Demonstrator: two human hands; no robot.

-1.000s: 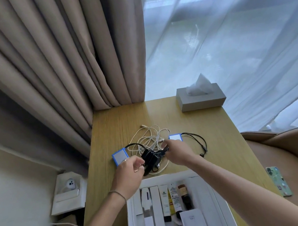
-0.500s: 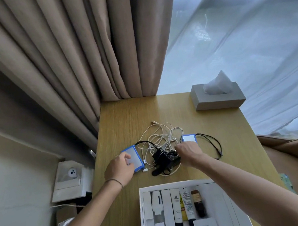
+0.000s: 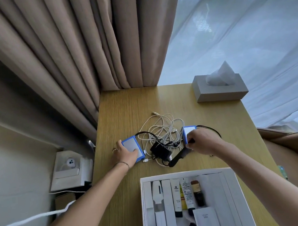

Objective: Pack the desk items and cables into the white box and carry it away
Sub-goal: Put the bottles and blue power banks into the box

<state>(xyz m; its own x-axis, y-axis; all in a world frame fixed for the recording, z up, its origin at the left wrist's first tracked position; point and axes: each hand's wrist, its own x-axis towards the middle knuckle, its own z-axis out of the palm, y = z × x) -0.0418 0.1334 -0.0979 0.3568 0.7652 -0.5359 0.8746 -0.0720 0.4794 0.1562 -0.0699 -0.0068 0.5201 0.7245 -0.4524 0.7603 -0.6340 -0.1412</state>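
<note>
The white box [image 3: 235, 196] sits at the near edge of the wooden surface [image 3: 125, 108], open at the top, and I see tubes [image 3: 181, 193], a dark bottle [image 3: 197, 191] and flat white packets [image 3: 206, 222] lined up inside it. Beyond the box, in the middle of the surface, lies a loose tangle of white cables [image 3: 162, 128] with a black charger [image 3: 160, 150] and its black cord resting on the near side of the tangle. Two blue-edged cards flank the tangle. The left card [image 3: 133, 149] lies flat, and my left hand [image 3: 126, 154] rests on it, thumb lying across its face and fingers at its left edge; I cannot tell whether this grip closes around the card. The right card [image 3: 189, 131] is partly covered by my right hand [image 3: 203, 141], whose grip is curled, pinching a black strap [image 3: 178, 158] that slants down towards the box. A thin black cord [image 3: 212, 129] loops out from behind the right hand. At the far right corner of the surface stands a grey tissue box [image 3: 220, 91] with a tissue sticking up. Beige curtains [image 3: 80, 46] hang behind the surface on the left, a sheer white curtain [image 3: 246, 25] on the right. Left of the surface, lower down, a white paper bag [image 3: 69, 171] stands by the wall.
</note>
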